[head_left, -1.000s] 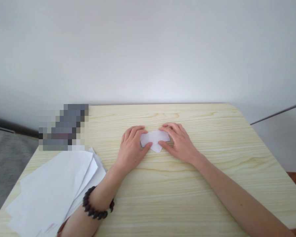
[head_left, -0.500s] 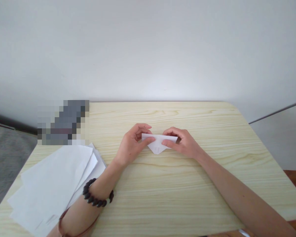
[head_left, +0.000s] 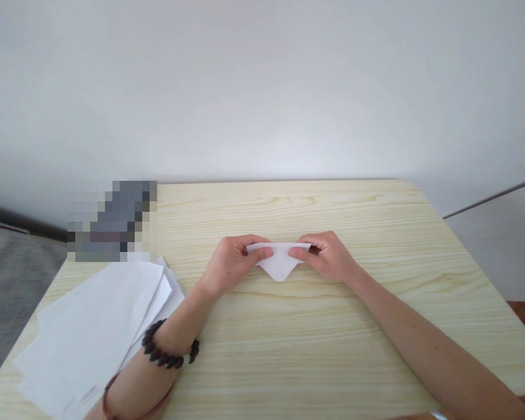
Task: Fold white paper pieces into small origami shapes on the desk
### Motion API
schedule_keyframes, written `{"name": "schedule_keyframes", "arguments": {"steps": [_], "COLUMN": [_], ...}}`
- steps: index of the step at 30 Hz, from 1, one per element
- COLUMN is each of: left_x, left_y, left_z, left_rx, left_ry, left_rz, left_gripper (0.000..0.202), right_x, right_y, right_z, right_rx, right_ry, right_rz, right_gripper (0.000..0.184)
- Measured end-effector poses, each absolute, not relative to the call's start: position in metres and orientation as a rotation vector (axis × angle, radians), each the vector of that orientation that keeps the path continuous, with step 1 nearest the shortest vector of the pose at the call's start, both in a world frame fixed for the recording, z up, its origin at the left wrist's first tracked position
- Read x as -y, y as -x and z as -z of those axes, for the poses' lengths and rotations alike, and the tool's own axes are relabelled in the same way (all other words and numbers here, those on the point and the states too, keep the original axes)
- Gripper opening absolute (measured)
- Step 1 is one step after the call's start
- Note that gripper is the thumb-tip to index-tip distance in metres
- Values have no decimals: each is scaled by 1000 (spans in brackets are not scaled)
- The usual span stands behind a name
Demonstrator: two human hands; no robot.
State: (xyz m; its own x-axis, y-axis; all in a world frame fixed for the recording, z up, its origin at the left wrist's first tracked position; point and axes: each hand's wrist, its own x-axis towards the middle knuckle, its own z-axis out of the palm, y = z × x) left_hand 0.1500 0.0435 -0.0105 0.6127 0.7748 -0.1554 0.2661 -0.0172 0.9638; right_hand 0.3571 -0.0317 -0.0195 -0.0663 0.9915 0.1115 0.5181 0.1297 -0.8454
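A small folded white paper [head_left: 279,263], triangular with its point toward me, is held just above a pale wooden table [head_left: 332,338]. My left hand [head_left: 231,262] pinches its left upper corner between thumb and fingers. My right hand [head_left: 328,256] pinches the right upper corner the same way. Both hands are closed on the paper, and a dark bead bracelet sits on my left wrist.
A loose stack of white paper sheets [head_left: 96,326] lies at the table's left front. A blurred-out grey patch [head_left: 111,221] sits at the table's far left corner. A plain white wall stands behind the table, whose right edge drops off to the floor.
A second ago both hands pressed the paper flat on the table. They have since lifted its top edge and pinched the corners, so the folded triangle now hangs upright between them.
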Motion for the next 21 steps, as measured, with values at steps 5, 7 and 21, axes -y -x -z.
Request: {"name": "schedule_keyframes", "arguments": {"steps": [5,7,21], "left_x": [-49,-51,-52], "left_y": [-143,-141,-144], "left_z": [9,8,4], "left_rx": [-715,-671,-880], "left_ry": [-1456,-1405,-1304], "left_rz": [-394,-340,-644], "left_gripper": [35,37,34], "right_x": [32,33,32], "right_y": [-360,-362,-368], "right_z": [23,25,28], "right_rx": [1581,1530,1449], "right_ry": [1483,1475,1425], "right_rz": [-946,-1011,-1031], "right_gripper": [41,40,32]}}
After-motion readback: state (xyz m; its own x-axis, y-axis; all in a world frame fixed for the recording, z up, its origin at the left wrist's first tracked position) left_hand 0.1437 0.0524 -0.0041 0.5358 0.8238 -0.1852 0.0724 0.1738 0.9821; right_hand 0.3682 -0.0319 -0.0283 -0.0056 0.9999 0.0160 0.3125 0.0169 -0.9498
